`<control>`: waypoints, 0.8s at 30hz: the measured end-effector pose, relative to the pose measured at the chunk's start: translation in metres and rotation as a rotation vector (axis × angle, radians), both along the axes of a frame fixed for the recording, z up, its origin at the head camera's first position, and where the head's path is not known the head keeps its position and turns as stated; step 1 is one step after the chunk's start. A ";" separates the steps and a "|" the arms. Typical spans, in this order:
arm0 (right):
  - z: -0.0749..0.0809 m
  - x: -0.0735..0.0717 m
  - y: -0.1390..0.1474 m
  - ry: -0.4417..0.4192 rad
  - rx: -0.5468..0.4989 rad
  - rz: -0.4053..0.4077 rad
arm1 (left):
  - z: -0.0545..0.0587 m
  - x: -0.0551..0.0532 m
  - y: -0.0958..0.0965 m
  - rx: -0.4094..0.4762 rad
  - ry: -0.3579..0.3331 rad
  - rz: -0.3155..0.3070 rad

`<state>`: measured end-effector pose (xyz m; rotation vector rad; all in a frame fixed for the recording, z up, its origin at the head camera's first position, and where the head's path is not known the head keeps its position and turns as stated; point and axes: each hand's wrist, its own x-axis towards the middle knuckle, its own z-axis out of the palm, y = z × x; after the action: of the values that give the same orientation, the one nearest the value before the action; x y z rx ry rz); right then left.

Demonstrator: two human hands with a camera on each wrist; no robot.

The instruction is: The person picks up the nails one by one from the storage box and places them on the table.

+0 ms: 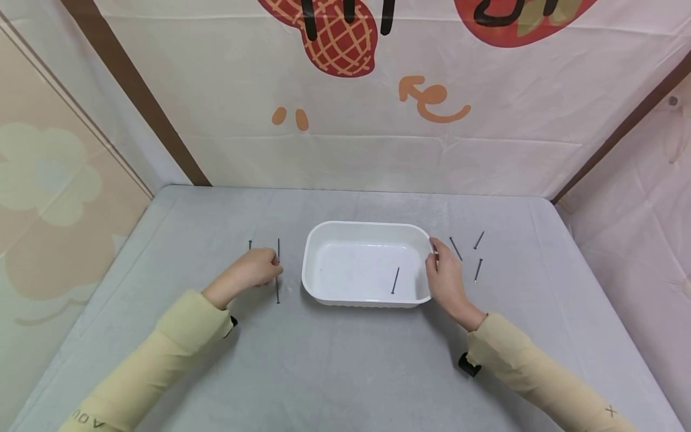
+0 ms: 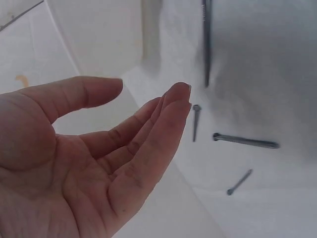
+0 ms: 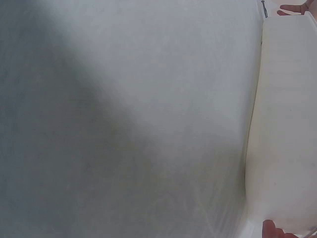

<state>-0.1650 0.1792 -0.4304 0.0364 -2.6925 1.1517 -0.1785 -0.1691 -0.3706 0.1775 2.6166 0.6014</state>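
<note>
My left hand (image 1: 254, 267) hovers low over the table beside several dark nails, thumb apart from the fingers and nothing between them in the left wrist view. One nail (image 1: 278, 247) lies just beyond its fingertips, another nail (image 1: 278, 293) on the near side, and a third nail (image 1: 250, 244) is partly hidden behind the hand. A white rectangular dish (image 1: 345, 303) stands in the middle with one nail (image 1: 396, 281) inside. At the dish's right end, my right hand (image 1: 447, 281) holds the rim with thumb and fingers.
To the right of the dish, three more nails lie on the grey tabletop (image 1: 345, 366): a nail (image 1: 456, 248), a farther nail (image 1: 478, 240) and a nearer nail (image 1: 478, 270). A printed cloth wall (image 1: 345, 159) rises behind the table's back edge.
</note>
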 end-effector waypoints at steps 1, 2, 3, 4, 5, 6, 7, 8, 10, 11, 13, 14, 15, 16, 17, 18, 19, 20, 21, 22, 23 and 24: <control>0.000 0.000 0.000 -0.002 0.001 -0.002 | 0.001 -0.001 0.001 -0.005 0.004 -0.008; 0.000 0.000 0.000 -0.003 0.001 -0.004 | 0.002 -0.002 0.002 -0.008 0.006 -0.017; 0.000 0.000 0.000 -0.003 0.002 -0.005 | 0.003 -0.003 0.002 -0.012 0.009 -0.027; 0.000 0.000 0.000 -0.005 0.003 -0.006 | 0.004 -0.004 0.003 -0.015 0.015 -0.037; 0.000 0.000 0.000 -0.005 0.004 -0.006 | 0.005 -0.004 0.004 -0.020 0.020 -0.045; 0.000 0.000 0.000 -0.006 0.006 -0.008 | 0.006 -0.005 0.005 -0.026 0.025 -0.052; 0.000 0.000 0.000 -0.006 0.007 -0.008 | 0.007 -0.006 0.007 -0.028 0.026 -0.058; 0.000 0.000 0.000 -0.007 0.008 -0.008 | 0.009 -0.006 0.008 -0.035 0.032 -0.066; 0.000 0.000 0.000 -0.007 0.008 -0.008 | 0.012 -0.007 0.011 -0.052 0.040 -0.074; 0.000 0.000 0.000 -0.006 0.009 -0.007 | 0.013 -0.007 0.012 -0.060 0.039 -0.074; 0.000 -0.001 0.000 -0.004 0.011 -0.006 | 0.016 -0.007 0.015 -0.080 0.044 -0.076; -0.001 -0.001 0.000 -0.005 0.012 -0.007 | 0.018 -0.007 0.017 -0.090 0.046 -0.075; 0.000 -0.001 0.000 -0.004 0.012 -0.006 | 0.019 -0.007 0.018 -0.098 0.047 -0.073; -0.001 -0.001 0.000 -0.004 0.013 -0.005 | 0.020 -0.007 0.019 -0.105 0.049 -0.070; -0.001 -0.001 0.000 -0.003 0.014 -0.004 | 0.022 -0.007 0.020 -0.110 0.052 -0.071; -0.001 -0.001 0.000 -0.003 0.014 -0.004 | 0.023 -0.006 0.022 -0.115 0.055 -0.072; -0.001 -0.001 0.000 -0.005 0.015 -0.005 | 0.025 -0.006 0.023 -0.116 0.058 -0.073; -0.001 -0.001 0.000 -0.004 0.014 -0.005 | 0.026 -0.006 0.025 -0.122 0.061 -0.075; -0.001 -0.001 0.000 -0.004 0.012 -0.003 | 0.027 -0.006 0.027 -0.128 0.066 -0.079; -0.001 -0.001 0.001 -0.003 0.011 -0.003 | 0.028 -0.006 0.029 -0.133 0.070 -0.082; -0.001 -0.001 0.001 -0.002 0.010 -0.002 | 0.029 -0.006 0.031 -0.138 0.073 -0.085; -0.001 -0.001 0.001 0.000 0.009 -0.003 | 0.031 -0.006 0.033 -0.145 0.076 -0.088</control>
<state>-0.1662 0.1797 -0.4315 0.0338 -2.6975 1.1384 -0.1842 -0.1365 -0.3400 0.2737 2.6965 0.3803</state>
